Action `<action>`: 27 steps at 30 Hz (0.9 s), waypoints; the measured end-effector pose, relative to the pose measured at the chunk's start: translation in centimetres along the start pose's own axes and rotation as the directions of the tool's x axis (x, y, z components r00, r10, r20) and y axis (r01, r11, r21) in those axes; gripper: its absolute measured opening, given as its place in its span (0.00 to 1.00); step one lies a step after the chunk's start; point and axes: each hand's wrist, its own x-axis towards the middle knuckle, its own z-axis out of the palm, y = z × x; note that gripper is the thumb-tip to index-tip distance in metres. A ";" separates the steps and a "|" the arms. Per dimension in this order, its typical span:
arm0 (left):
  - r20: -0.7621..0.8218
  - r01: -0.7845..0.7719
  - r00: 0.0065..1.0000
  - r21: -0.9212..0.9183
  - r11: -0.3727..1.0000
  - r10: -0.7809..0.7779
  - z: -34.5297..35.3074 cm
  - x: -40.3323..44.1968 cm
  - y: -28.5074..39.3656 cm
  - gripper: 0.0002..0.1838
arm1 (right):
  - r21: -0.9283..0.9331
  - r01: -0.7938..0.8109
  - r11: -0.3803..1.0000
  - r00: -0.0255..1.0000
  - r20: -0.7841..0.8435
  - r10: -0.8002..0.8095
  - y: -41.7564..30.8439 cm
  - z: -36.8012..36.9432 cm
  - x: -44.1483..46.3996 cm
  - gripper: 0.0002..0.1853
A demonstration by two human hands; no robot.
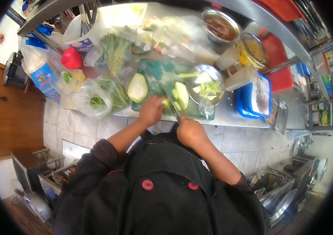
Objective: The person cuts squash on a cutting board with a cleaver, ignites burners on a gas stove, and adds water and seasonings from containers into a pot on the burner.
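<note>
My right hand (192,132) is wrapped round the handle of a kitchen knife (172,98), its blade pointing away from me over a green cutting board (150,70). Pinched in the fingers of my left hand (152,111), left of the blade, is a small pale green vegetable piece (165,102). Right of the knife lie larger cut pieces (181,95) of pale green vegetable. A pear-shaped pale green half (137,88) rests near the board's left edge. Sliced pieces fill part of a metal bowl (218,98) at the board's right.
Bagged leafy greens (100,96) lie left of the board. Plastic bags of cut vegetables (174,35) cover the back. Blue containers (248,100), a bowl of red-brown sauce (219,25) and a red tray (276,58) stand right. A metal shelf rail (248,11) runs overhead.
</note>
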 end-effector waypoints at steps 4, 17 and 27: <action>0.051 -0.013 0.999 0.027 1.000 0.012 -0.2 0.0 0.2 0.18 | 0.034 0.019 0.999 0.997 -0.072 -0.017 1.1 3.6 3.6 0.12; 0.121 -0.155 0.984 0.191 0.969 0.133 0.8 2.8 1.9 0.43 | -0.006 0.080 0.997 0.832 -0.550 -0.070 6.7 -1.2 -0.9 0.16; -0.062 -0.251 0.958 0.284 0.925 0.279 5.4 3.5 1.1 0.19 | -0.203 0.048 0.978 0.736 -0.655 -0.172 13.8 3.6 2.8 0.19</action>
